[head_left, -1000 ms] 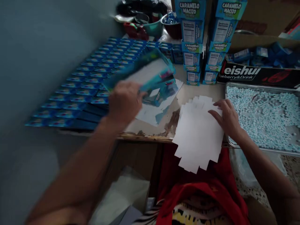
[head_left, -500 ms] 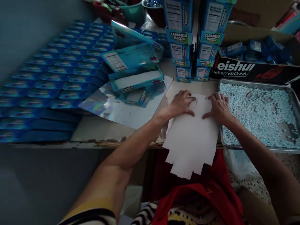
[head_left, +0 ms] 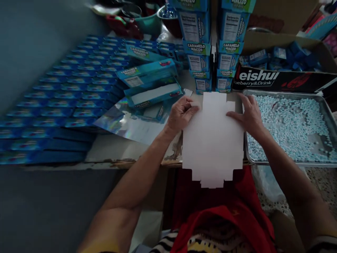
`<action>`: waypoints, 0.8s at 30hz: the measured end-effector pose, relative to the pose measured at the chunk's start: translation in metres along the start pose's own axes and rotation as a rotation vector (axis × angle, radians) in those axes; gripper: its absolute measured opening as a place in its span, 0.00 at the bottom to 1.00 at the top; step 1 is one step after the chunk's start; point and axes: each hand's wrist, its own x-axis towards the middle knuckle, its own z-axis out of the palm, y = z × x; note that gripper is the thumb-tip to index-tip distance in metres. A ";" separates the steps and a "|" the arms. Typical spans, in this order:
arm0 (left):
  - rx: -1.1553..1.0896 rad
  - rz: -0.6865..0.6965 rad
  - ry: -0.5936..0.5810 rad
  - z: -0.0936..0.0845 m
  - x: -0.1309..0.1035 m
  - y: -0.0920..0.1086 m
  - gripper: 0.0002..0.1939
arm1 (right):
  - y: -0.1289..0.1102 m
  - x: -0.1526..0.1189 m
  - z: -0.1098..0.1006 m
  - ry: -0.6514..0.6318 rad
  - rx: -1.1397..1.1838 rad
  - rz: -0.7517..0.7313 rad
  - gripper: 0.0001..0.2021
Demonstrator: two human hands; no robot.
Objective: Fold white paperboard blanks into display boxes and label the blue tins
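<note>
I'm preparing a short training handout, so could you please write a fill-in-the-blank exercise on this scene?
1. The notched sheet between the left hand and the right hand is ____ in color.
2. The metal tray lies on the person's ____ side.
3. Both tall box stacks carry labels reading CARAMELO ____.

Missing words: white; right; MACIZO.

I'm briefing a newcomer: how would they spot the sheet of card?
On the right of the table sits a metal tray. Left of it, between the left hand and right hand, the sheet of card overhangs the edge. Unlike the blue boxes and shiny sheet, it shows plain white, with notched ends.
</note>
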 end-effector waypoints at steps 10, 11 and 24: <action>-0.599 -0.659 0.122 -0.010 -0.103 0.022 0.24 | -0.033 -0.093 0.004 -0.223 1.262 0.810 0.38; -0.620 -0.658 0.201 -0.007 -0.116 0.019 0.20 | -0.036 -0.098 0.006 -0.219 1.279 0.828 0.39; -0.425 -0.561 0.247 0.031 -0.134 0.014 0.29 | -0.039 -0.086 0.024 -0.219 0.351 -0.097 0.11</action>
